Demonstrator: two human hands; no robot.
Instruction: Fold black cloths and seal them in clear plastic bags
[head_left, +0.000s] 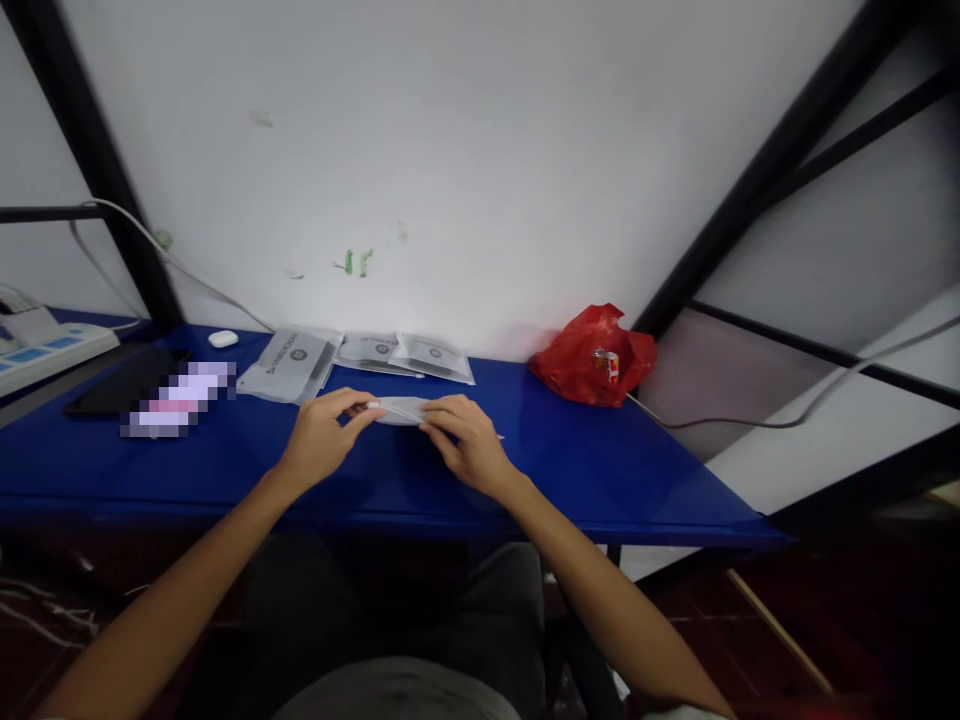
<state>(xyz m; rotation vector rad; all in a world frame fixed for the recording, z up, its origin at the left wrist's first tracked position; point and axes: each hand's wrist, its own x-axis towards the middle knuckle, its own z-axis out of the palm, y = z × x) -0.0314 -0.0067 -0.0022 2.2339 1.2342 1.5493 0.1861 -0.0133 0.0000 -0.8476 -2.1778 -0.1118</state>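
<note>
**Head view: two hands on one small pouch at a blue bench**

Head view shows one blue bench (600, 470) against a white wall, running the width of the picture. On it, from largest to smallest: one dark flat slab (124, 385) at the left, partly blurred; one crumpled red plastic bag (592, 355) at the right rear; three grey-white printed pouches (289, 365) lying flat in a row along the wall; and one small white oval case (223, 338) near the left rear.

One more pouch, the held pouch (401, 410), sits near the bench's middle, just in front of the row. It is pale grey, flat and narrow, seen nearly edge-on. The left hand (322, 440) pinches its left end between thumb and fingers; the right hand (469, 445) pinches its right end, fingers curled over the edge. Each grip is pressed together on the pouch.
</note>
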